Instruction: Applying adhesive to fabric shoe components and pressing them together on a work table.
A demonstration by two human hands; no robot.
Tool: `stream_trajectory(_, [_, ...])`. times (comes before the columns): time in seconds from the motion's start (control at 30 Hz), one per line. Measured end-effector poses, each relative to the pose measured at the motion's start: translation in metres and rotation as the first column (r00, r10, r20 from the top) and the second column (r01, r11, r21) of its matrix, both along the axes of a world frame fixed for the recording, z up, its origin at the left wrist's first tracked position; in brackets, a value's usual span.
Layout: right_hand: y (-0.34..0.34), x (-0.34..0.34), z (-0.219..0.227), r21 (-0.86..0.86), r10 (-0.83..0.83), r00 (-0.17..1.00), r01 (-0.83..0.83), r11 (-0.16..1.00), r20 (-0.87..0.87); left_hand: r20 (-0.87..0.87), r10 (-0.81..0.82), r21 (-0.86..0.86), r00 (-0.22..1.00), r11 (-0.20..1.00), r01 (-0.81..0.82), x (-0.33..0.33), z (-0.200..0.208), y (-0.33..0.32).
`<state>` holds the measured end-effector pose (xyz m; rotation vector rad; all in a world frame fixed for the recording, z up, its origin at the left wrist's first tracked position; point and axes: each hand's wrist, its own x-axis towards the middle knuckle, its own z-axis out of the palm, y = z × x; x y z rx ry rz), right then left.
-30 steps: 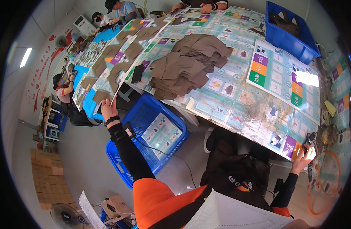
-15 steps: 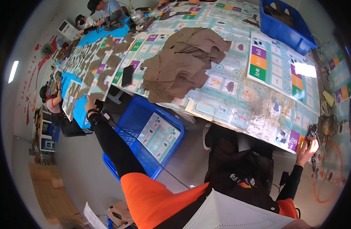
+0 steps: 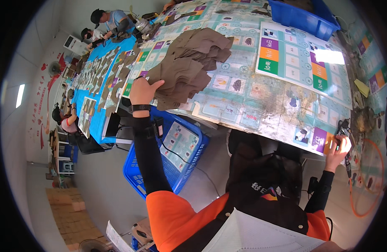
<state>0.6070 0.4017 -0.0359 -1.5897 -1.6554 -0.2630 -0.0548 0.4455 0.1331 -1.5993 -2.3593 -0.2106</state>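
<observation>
A thick, uneven pile of brown cut pieces (image 3: 187, 63) lies on the table, leather or fabric, I cannot tell. My left hand (image 3: 143, 93) is at its near-left edge, thumb stretched toward the pieces. The other fingers are mostly hidden behind the hand, and a dark edge shows just beyond them. At the table's right corner my right hand (image 3: 338, 149) is closed, fingers curled around something small and dark. Beside it is a black and grey tool (image 3: 344, 128), partly covered by the hand.
Under the table's front edge stands a blue plastic basket (image 3: 136, 178) with a printed sheet inside. A blue crate (image 3: 305, 21) sits at the far right. An orange hose (image 3: 376, 185) loops by the right corner. Co-workers (image 3: 117, 23) work at blue-covered tables on the left.
My left hand has moved right and up from the table's left side to the pile's edge. The phone lying there is no longer plainly visible. My right hand stays at the corner.
</observation>
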Motion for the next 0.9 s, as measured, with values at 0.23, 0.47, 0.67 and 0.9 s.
stream_trajectory(0.23, [-0.011,-0.002,0.006,0.038,-0.033,0.999,0.032,0.999,0.032,-0.235,0.121,0.12,0.965,0.988,-0.094,0.017,-0.011,0.021])
stream_trajectory(0.47, [-0.003,-0.008,0.011,0.089,-0.015,1.0,0.015,0.996,-0.011,0.073,-0.25,0.338,0.965,0.917,0.212,0.041,0.032,0.024])
stream_trajectory(0.67, [-0.004,-0.009,0.018,0.072,0.001,0.997,0.004,0.997,-0.074,0.859,-0.343,0.298,0.381,0.939,0.172,0.202,0.059,0.03])
stream_trajectory(0.9, [-0.008,-0.009,0.021,0.099,-0.009,0.991,0.022,0.995,-0.131,0.855,-0.367,0.458,-0.366,0.865,0.203,0.348,-0.052,0.05])
